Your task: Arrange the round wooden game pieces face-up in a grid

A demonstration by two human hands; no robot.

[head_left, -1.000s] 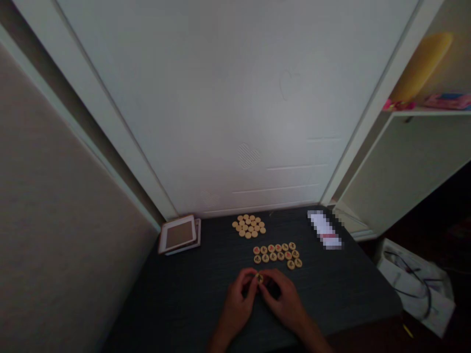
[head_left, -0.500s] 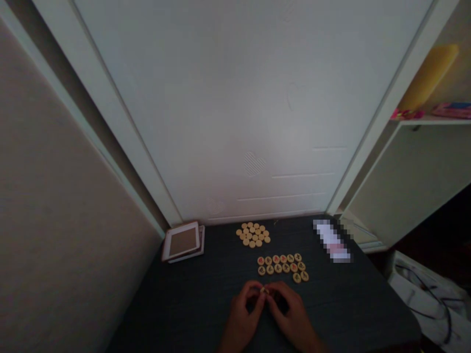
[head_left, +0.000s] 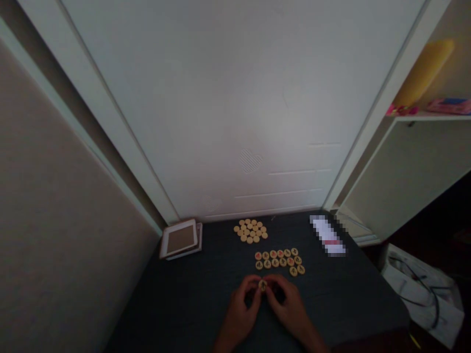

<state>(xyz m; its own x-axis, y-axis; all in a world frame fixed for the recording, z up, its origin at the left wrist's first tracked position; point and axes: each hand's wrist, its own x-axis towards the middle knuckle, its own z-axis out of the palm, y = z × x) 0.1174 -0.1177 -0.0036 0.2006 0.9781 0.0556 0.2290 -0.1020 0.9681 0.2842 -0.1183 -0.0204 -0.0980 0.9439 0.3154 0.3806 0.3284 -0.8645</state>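
both hands stay together at the near middle of the dark, fine-grained desk [head_left: 176, 304], as they were a second ago, pinching the same round pale wooden disc [head_left: 262, 285] between them. what differs is the disc itself: half a second ago it showed as a small plain sliver between the fingertips, and now its flat face is turned up toward the camera with a dark mark on it. so the piece has been turned over in the fingers, not put down.

the left hand [head_left: 241, 309] has its grip closed on the disc's left edge, and the right hand [head_left: 289, 306] has its grip closed on the right edge; the fingers curl in and the disc sits just above the desk.

just beyond the hands lies a two-row group of marked wooden discs [head_left: 279, 261], faces up, red and dark marks, edges touching. farther back is a tight cluster of blank-sided wooden discs [head_left: 250, 231], smooth and plain. to the far left rests a shallow square white-rimmed box with a brown inside [head_left: 180, 239], set on a second like piece. a blurred white oblong [head_left: 327, 235] lies at the far right, against the smooth white wall panel [head_left: 235, 98].
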